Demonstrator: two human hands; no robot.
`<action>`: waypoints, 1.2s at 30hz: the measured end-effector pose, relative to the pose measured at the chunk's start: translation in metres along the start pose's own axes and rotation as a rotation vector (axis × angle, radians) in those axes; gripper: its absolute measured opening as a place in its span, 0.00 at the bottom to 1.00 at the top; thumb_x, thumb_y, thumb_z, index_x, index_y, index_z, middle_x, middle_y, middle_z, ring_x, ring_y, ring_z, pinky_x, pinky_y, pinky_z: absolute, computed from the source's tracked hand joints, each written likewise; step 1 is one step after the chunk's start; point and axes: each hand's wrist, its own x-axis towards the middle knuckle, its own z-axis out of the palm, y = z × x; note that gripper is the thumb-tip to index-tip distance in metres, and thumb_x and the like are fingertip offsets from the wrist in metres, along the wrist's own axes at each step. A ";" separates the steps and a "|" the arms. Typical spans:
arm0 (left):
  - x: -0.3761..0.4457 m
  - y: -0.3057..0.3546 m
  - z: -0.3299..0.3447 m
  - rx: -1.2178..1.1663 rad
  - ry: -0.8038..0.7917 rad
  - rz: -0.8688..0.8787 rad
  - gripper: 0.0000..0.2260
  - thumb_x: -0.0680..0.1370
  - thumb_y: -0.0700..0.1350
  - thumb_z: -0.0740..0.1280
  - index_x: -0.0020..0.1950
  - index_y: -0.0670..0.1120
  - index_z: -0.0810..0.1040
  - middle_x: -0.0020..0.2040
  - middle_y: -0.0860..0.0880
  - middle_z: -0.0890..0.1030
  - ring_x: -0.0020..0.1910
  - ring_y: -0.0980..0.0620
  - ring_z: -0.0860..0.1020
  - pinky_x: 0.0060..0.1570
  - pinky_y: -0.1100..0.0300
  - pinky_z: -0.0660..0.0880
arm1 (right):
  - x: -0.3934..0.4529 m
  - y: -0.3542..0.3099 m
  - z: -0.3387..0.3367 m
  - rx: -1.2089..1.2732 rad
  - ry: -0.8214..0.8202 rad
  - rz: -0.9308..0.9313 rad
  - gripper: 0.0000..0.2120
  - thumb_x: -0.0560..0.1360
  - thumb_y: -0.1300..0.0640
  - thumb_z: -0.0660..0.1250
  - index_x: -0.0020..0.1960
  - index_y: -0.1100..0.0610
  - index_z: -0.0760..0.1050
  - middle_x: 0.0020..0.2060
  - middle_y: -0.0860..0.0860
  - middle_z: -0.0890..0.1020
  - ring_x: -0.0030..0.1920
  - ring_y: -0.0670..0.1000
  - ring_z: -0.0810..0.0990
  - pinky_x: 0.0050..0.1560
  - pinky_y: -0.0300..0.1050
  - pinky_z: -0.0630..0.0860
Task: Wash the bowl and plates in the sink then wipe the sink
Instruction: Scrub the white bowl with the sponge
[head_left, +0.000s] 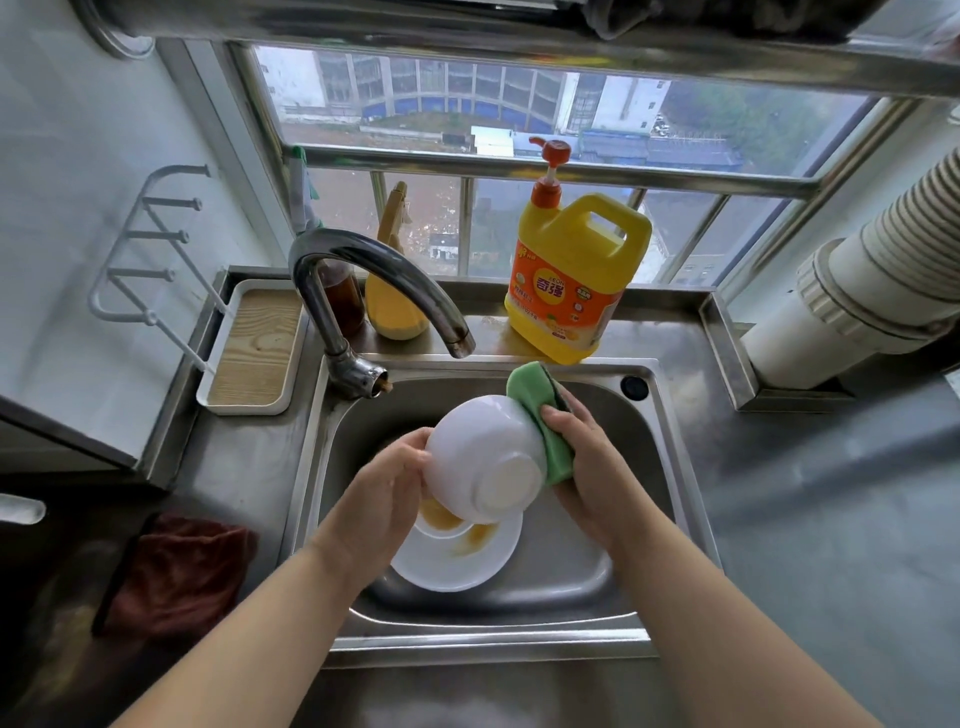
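head: left hand (387, 486) grips bowl (483, 460); right hand (584, 467) presses sponge (543, 421) against it.

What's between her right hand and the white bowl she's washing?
A green sponge. In the head view the right hand presses it against the outside of the upturned bowl, which the left hand holds over the sink.

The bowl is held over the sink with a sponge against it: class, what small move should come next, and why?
Probably rub the sponge round the bowl. The left hand grips its rim, base turned up; the right hand presses the sponge on its side. The plates below show orange smears, and no water runs from the tap.
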 end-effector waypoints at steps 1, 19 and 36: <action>0.003 0.005 -0.001 0.045 0.005 -0.014 0.22 0.62 0.51 0.67 0.51 0.39 0.77 0.43 0.42 0.78 0.43 0.48 0.76 0.45 0.55 0.71 | 0.000 -0.004 -0.001 -0.085 -0.028 -0.027 0.17 0.76 0.58 0.64 0.63 0.44 0.75 0.57 0.51 0.80 0.50 0.48 0.81 0.44 0.41 0.77; 0.001 -0.007 0.039 0.244 0.214 0.122 0.05 0.79 0.39 0.65 0.44 0.40 0.76 0.34 0.48 0.77 0.34 0.53 0.74 0.33 0.64 0.73 | -0.005 0.013 0.013 -0.951 0.207 -0.351 0.20 0.80 0.46 0.57 0.72 0.40 0.63 0.64 0.46 0.64 0.66 0.46 0.60 0.69 0.46 0.59; -0.002 0.002 0.046 0.306 0.211 0.209 0.05 0.79 0.38 0.64 0.45 0.37 0.76 0.36 0.45 0.77 0.37 0.49 0.75 0.38 0.58 0.73 | -0.012 0.008 0.021 -0.938 0.218 -0.420 0.20 0.80 0.47 0.58 0.71 0.39 0.63 0.67 0.45 0.62 0.68 0.47 0.60 0.69 0.47 0.61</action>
